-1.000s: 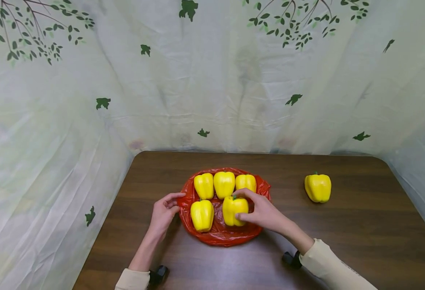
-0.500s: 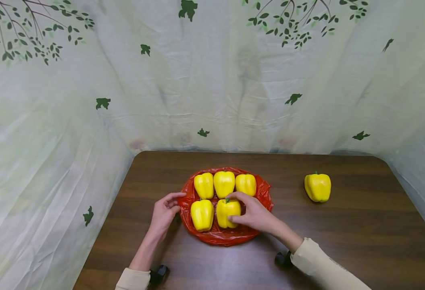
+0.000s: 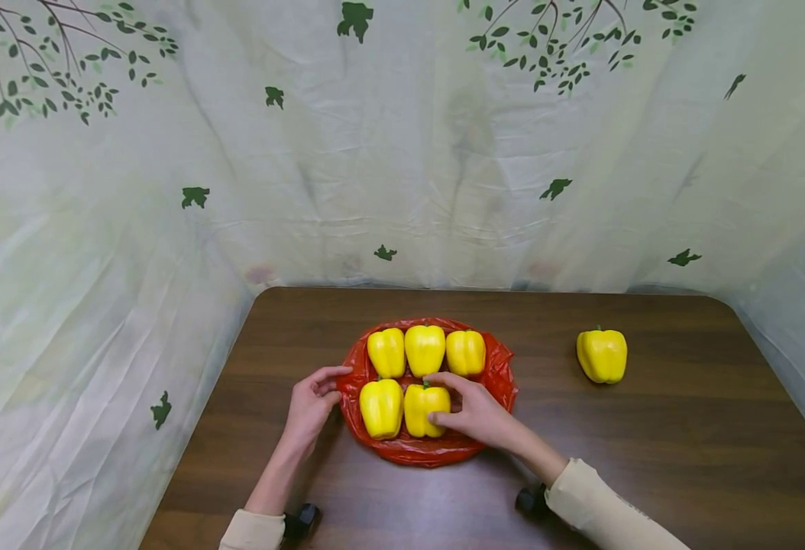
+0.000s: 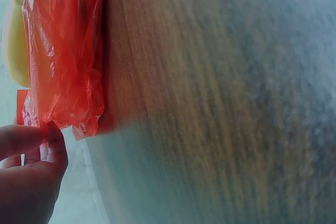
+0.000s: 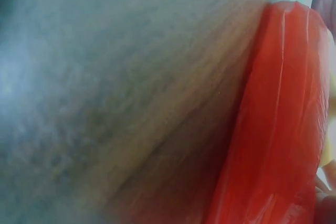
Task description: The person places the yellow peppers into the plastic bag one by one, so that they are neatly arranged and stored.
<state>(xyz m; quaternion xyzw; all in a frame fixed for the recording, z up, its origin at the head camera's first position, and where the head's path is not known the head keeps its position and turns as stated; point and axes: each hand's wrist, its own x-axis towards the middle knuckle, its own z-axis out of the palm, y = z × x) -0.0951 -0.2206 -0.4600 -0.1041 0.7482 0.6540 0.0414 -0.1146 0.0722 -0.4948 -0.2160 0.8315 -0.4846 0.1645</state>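
A red plastic bag (image 3: 430, 456), spread into a round shape with its rim rolled, lies on the table. In it, three yellow bell peppers (image 3: 425, 350) stand along the back and two along the front. My right hand (image 3: 478, 412) holds the front right bell pepper (image 3: 419, 412) between thumb and fingers, close beside the front left bell pepper (image 3: 381, 410). At the bag's left edge my left hand (image 3: 311, 405) pinches the red plastic, and the left wrist view shows thumb and finger (image 4: 55, 145) gripping it. The right wrist view has mostly the bag's side (image 5: 278, 114).
Another yellow bell pepper (image 3: 602, 356) stands on the brown wooden table (image 3: 684, 428), off to the right of the bag. A pale curtain (image 3: 416, 153) printed with leaves hangs behind the table and along its sides.
My right hand has moved left with its bell pepper and lowered it beside the front left one, which has shifted slightly left. The left hand keeps its hold on the bag's edge.
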